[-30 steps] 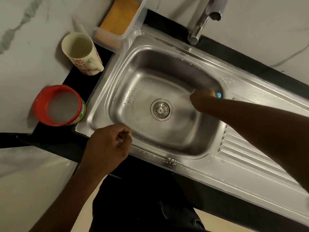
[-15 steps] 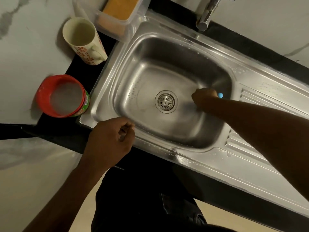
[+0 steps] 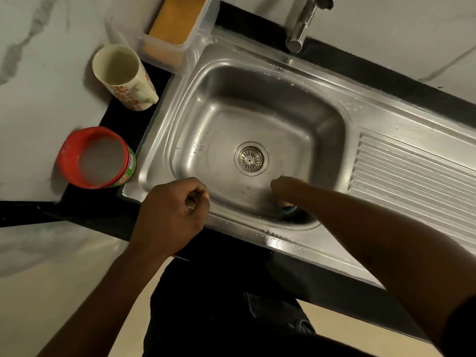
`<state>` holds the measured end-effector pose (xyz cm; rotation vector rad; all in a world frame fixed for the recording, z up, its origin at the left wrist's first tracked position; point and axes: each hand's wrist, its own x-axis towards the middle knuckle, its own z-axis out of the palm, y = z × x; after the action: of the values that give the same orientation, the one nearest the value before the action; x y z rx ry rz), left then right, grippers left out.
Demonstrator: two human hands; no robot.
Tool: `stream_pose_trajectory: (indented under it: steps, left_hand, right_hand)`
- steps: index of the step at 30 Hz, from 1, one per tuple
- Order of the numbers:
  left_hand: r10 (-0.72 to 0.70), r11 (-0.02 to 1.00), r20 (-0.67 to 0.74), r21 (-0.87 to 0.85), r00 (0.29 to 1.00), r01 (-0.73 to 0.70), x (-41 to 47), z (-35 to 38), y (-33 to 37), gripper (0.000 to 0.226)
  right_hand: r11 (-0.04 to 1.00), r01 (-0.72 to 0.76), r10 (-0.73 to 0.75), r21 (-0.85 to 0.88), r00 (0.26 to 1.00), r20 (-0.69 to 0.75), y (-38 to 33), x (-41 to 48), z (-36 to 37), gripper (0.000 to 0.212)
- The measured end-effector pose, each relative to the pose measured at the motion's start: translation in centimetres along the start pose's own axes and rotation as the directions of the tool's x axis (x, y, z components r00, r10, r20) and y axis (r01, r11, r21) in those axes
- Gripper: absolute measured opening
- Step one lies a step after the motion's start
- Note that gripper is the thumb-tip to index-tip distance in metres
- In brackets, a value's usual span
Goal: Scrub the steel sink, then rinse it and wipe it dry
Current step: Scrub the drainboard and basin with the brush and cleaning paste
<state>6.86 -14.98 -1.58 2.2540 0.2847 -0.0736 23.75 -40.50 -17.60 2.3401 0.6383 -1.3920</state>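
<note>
The steel sink [image 3: 257, 81] has a wet basin with a round drain [image 3: 251, 157] in the middle. My right hand [image 3: 284, 189] is down in the basin by the near wall, right of the drain, gripping a blue scrubber [image 3: 289, 208] of which only a small edge shows under the hand. My left hand [image 3: 175, 212] rests on the sink's near left rim with its fingers curled and nothing visible in them. Water drops dot the rim.
A tap [image 3: 300, 27] stands behind the basin. A ribbed drainboard [image 3: 412, 176] lies to the right. On the left counter stand a floral mug [image 3: 123, 76], a red-rimmed tub [image 3: 98, 158] and a clear box with an orange sponge [image 3: 177, 21].
My right hand with the scrubber has moved from the basin's right side, near the far wall, toward me to the near wall. My left hand has stayed on the rim.
</note>
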Motion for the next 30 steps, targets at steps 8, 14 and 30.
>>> stream_pose_trajectory:
  steps: [8, 14, 30]
  left_hand:
    - [0.023, 1.000, -0.063, 0.018, 0.998, -0.022, -0.1, -2.0, -0.2, 0.006]
    - [-0.003, 0.999, -0.094, 0.038, 0.996, 0.007, -0.3, -4.2, -1.3, 0.007]
    - [-0.106, 0.990, -0.295, 0.060, 0.950, 0.129, -2.8, -10.2, -5.6, 0.012]
  right_hand:
    - [0.774, -0.023, -0.091, 0.633, 0.985, 0.147, 2.1, -3.3, -2.9, 0.031]
    - [0.421, 0.297, -0.105, 0.857, 0.954, -0.279, -1.8, -8.4, -6.4, 0.024]
    - [0.422, 0.788, -0.319, 0.448, 0.591, -0.741, -20.5, -12.7, -18.9, 0.025]
